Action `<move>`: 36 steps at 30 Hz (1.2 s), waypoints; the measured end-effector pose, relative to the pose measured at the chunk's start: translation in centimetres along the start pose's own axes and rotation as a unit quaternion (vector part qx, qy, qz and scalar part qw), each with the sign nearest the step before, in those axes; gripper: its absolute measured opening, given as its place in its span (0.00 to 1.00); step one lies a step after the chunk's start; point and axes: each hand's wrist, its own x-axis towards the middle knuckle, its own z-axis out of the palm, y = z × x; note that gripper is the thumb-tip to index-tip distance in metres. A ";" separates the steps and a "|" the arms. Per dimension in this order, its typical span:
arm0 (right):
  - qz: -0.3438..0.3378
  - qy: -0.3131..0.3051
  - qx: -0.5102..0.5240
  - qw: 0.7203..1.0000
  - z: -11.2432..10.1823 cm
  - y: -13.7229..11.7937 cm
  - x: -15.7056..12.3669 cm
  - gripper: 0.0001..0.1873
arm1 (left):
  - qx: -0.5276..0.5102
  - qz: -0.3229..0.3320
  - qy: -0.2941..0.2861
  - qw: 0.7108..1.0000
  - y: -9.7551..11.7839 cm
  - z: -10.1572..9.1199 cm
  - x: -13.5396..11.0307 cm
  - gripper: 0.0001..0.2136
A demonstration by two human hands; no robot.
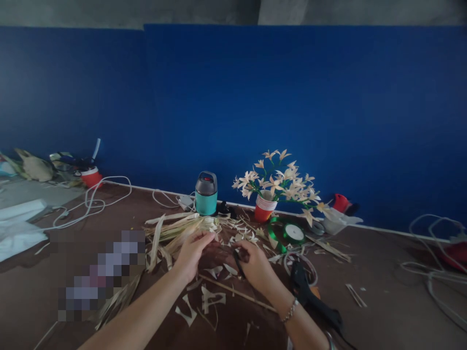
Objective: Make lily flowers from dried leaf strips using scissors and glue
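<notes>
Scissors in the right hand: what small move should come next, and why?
Probably bring the scissors a little left to the pale leaves and snip. The right hand grips their dark handles, the left hand touches the leaves, and cut scraps lie below both hands. The blades are too dark to see.

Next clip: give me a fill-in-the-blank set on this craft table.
1. The flowers stand in a ___ cup.
2. The ribbon spool near it is ___.
3. The bracelet sits on the ___ wrist.
4. The left hand touches pale leaf strips; the wall behind is ___.
Missing words: red; green; right; blue.
</notes>
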 end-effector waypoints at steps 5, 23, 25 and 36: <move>0.051 0.003 -0.255 0.965 -2.4 0.5 0.1 0.13 | 0.188 0.043 -0.041 0.980 1.1 -1.2 0.8 0.06; 0.108 -0.051 -0.313 0.942 -3.1 2.3 0.9 0.18 | 0.566 0.104 -0.210 0.791 1.5 -2.3 -0.3 0.08; 0.105 -0.049 -0.313 0.943 -3.1 1.8 0.7 0.16 | 0.579 0.105 -0.205 0.782 1.3 -2.2 -0.5 0.08; -0.003 -0.080 -0.302 0.950 -1.5 -1.0 -1.0 0.09 | 0.542 0.184 -0.144 0.807 -0.9 -1.6 0.5 0.07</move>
